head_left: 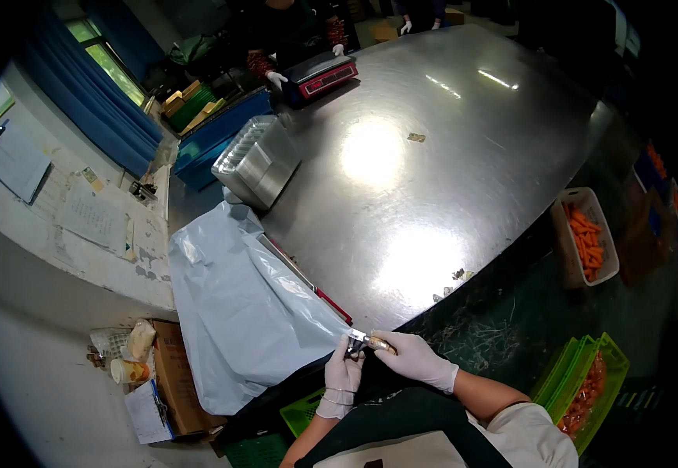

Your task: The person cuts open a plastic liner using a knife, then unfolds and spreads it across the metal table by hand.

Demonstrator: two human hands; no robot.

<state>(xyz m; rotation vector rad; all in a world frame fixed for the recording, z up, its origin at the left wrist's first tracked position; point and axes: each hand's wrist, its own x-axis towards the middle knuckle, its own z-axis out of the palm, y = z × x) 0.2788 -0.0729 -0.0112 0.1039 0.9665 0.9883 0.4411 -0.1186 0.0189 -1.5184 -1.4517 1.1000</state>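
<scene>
My right hand [418, 359], in a white glove, is closed on the brown handle of a small metal-ended hand tool [379, 343]; its exact kind is unclear. Just left of it, my gloved left hand [343, 380] has its fingers closed by the tool's metal end, around something dark and shiny that I cannot make out. Both hands are at the near edge of the steel table [331, 257]. A large pale plastic bag [257, 320] lies by my left hand. It partly covers a flat thing with a red edge [334, 306].
Stacked clear plastic trays [259, 162] stand beyond the bag. A person handles a red scale [328, 80] at the far side; another person's gloved hands show behind. Right of the table are a white basket of carrots [586, 238] and a green crate [612, 366]. A cardboard box [179, 374] is at left.
</scene>
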